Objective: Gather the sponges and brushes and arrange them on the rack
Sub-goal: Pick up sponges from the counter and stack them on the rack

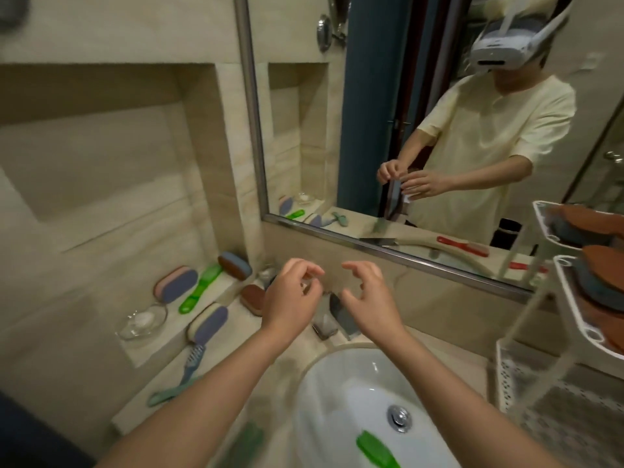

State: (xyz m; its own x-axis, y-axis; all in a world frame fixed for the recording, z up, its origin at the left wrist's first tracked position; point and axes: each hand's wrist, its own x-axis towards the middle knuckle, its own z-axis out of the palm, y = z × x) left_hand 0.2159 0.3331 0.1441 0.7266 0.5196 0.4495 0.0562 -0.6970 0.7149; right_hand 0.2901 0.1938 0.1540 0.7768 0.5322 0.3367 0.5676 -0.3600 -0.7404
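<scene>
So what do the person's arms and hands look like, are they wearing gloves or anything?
No gloves. The left hand and right hand are bare, and so are both forearms, with no watch, rings or bracelets showing. In the mirror you can see short, loose, pale yellow sleeves ending about at the elbows, and a white headset on the head.

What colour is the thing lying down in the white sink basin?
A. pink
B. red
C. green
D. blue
C: a green brush lies inside the white sink, just below its metal drain plug.
</scene>
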